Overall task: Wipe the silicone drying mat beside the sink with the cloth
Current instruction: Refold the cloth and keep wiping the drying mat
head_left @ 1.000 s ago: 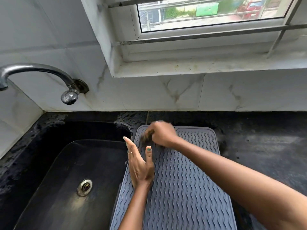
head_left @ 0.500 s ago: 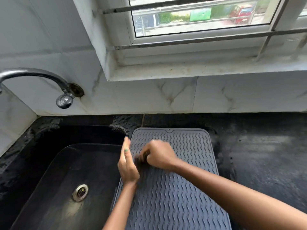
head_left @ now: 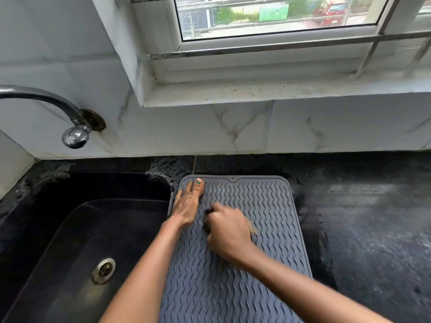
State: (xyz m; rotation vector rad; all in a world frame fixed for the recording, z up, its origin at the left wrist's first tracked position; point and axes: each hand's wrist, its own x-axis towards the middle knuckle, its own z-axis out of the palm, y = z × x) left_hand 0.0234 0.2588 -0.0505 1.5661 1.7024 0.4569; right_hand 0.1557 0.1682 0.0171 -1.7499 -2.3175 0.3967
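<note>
A grey silicone drying mat (head_left: 263, 206) with wavy ridges lies on the black counter, right of the sink. My left hand (head_left: 187, 203) lies flat with straight fingers on the mat's far left corner. My right hand (head_left: 229, 231) is curled round a dark cloth (head_left: 207, 223) and presses it onto the mat's middle; the hand is blurred and only small bits of the cloth show at its left and right sides.
A black sink (head_left: 77, 241) with a metal drain (head_left: 103, 269) lies left of the mat. A chrome tap (head_left: 70, 117) juts from the marble wall above it. Black counter (head_left: 373, 217) stretches to the right. A window sill (head_left: 279, 89) overhangs behind.
My left hand turned from standing on its edge to lying flat on the mat's far left corner. My right hand with the cloth moved nearer and rightward along the mat.
</note>
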